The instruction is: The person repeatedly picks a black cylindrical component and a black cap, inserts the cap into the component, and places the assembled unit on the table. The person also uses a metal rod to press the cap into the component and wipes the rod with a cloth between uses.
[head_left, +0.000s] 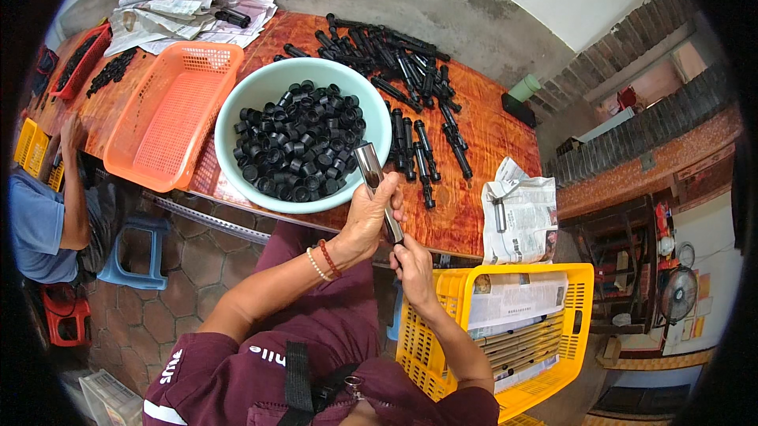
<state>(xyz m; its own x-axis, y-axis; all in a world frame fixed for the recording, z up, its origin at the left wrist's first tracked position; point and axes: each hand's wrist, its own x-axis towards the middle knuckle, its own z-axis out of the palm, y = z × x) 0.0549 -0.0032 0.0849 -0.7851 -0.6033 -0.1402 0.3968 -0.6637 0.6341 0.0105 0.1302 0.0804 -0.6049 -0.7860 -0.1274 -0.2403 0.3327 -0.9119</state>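
"Two hands on one piece in the head view. Which step is this, you reckon?"

"Looks like the in-hand part to me, working on the shiny tube (369,162). The left hand (367,219) has its grip wrapped around the middle, and the right hand (414,266) has its grip closed on the dark lower end."

"Is the tube over the bowl (296,71)?"

"Its top end overlaps the near rim from this angle, tilted left. Can't tell the height. The bowl's full of black caps (300,142), and black tubes (410,75) lie piled beyond it on the tabletop (450,225)."

"So what does the next move call for?"

"My guess: left steady, right fingertips doing the fine work, both lined up. Whatever's under those fingertips is too covered to make out, tbh."
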